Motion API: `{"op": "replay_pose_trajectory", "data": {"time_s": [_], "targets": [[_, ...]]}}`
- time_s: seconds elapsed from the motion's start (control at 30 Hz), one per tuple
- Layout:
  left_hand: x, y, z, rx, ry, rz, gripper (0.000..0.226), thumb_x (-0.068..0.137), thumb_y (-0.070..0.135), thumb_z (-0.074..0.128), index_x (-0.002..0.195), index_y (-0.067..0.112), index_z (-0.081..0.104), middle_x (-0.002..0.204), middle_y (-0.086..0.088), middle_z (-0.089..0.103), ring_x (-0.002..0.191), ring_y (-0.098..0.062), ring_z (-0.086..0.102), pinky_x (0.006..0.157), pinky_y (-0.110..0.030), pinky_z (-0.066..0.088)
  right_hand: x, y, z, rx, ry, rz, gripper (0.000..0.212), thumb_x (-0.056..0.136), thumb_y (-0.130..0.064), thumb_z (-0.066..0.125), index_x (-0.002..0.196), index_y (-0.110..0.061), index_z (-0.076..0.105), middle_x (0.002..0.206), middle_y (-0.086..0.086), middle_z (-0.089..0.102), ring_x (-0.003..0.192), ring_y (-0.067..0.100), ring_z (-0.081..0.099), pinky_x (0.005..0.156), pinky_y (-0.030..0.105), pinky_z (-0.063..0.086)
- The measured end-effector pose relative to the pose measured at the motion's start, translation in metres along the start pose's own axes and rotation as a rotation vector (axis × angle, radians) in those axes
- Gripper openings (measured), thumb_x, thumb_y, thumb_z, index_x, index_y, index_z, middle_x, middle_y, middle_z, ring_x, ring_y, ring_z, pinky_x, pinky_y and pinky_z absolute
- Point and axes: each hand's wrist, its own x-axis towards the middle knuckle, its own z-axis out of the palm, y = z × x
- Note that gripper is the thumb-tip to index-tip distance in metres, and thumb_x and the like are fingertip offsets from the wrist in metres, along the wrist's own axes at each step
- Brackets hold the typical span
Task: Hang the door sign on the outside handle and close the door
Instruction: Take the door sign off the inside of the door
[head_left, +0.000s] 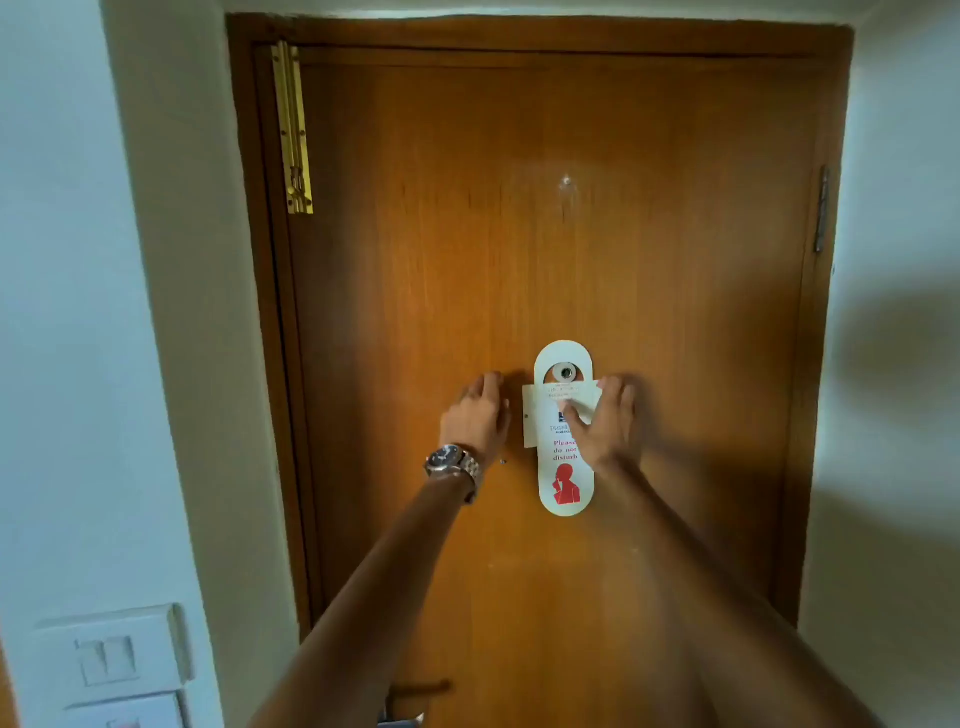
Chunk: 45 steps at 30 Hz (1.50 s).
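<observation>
The door sign (565, 447) hangs on the peephole (564, 372) mid-door; right hand (608, 421) pinches its card, left hand (477, 415) rests open beside. Pulled sideways, the loop could snag and tear.

At the centre of the frame, a white door sign (564, 467) carries red lettering reading "Please do not disturb" above a red figure pictogram. Smaller lines higher on it, and on the card (545, 410) across it, are too blurred to read.
</observation>
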Motion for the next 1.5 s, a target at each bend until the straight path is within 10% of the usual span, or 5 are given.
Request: {"op": "replay_pose_trajectory", "data": {"time_s": [0.33,0.9,1.2,1.5], "targets": [[-0.026,0.039,0.065,-0.393,-0.067,-0.481,0.027,0.094,0.01,0.057,0.121,0.007,0.052,0.113,-0.012,0.069,0.097,-0.032,0.069,0.083,-0.045,0.061,-0.033,0.04,0.035,0.467,-0.145,0.505,0.058,0.076,-0.034,0.086,0.109,-0.008,0.046,0.112,0.017,0.072,0.085,0.023,0.068,0.055,0.02,0.051],[-0.01,0.016,0.049,-0.717,0.046,-0.45,0.008,0.096,0.016,0.065,0.101,0.01,0.067,0.102,-0.004,0.076,0.095,-0.021,0.072,0.084,-0.037,0.061,-0.01,0.012,0.024,0.717,-0.223,0.278,0.014,0.09,-0.016,0.074,0.1,-0.009,0.065,0.114,0.014,0.075,0.079,0.001,0.068,0.053,0.01,0.053],[-0.063,-0.059,0.045,-0.603,-0.147,-0.446,0.016,0.095,0.026,0.067,0.106,0.014,0.066,0.098,0.003,0.071,0.092,-0.013,0.068,0.067,-0.014,0.053,-0.055,-0.003,0.063,0.678,-0.45,0.202,0.021,0.094,-0.016,0.068,0.113,-0.006,0.065,0.124,0.006,0.072,0.107,0.019,0.071,0.077,0.03,0.061],[-0.206,-0.134,0.095,-0.324,-0.58,-0.493,0.026,0.098,0.026,0.061,0.117,0.007,0.063,0.118,-0.012,0.072,0.105,-0.03,0.07,0.091,-0.043,0.061,-0.209,0.049,0.151,0.506,-0.667,0.346,0.031,0.096,-0.012,0.064,0.122,0.004,0.057,0.127,0.022,0.067,0.112,0.038,0.067,0.09,0.053,0.06]]}}
